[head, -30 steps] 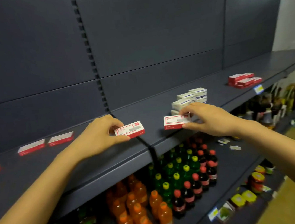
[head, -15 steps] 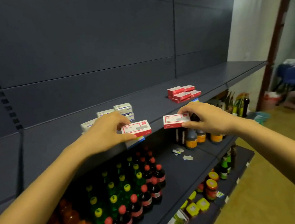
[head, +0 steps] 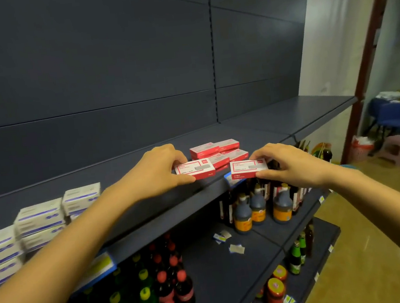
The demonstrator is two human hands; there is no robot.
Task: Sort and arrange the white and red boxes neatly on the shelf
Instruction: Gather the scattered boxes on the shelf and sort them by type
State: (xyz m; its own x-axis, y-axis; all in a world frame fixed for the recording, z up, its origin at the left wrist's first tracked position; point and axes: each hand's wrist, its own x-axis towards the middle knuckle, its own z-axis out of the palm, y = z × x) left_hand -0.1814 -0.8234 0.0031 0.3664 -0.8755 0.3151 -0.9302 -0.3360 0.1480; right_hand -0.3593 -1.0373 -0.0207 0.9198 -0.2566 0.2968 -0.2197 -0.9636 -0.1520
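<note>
White boxes (head: 39, 219) sat grouped; at the shelf's (head: 278, 122) front edge, left hand (head: 156, 175) and right hand (head: 293, 163) each pinched a red box (head: 194, 169), not yet on the red stack (head: 218, 149).

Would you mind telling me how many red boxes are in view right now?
6: one in the left hand, one in the right hand, and four visible in the pile on the shelf behind them; more may be hidden underneath.

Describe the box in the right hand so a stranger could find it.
Start at the dark shelf above the bottles. On it sits a red stack; the right hand pinches one box just right of it. It is the rightmost red box.
</note>
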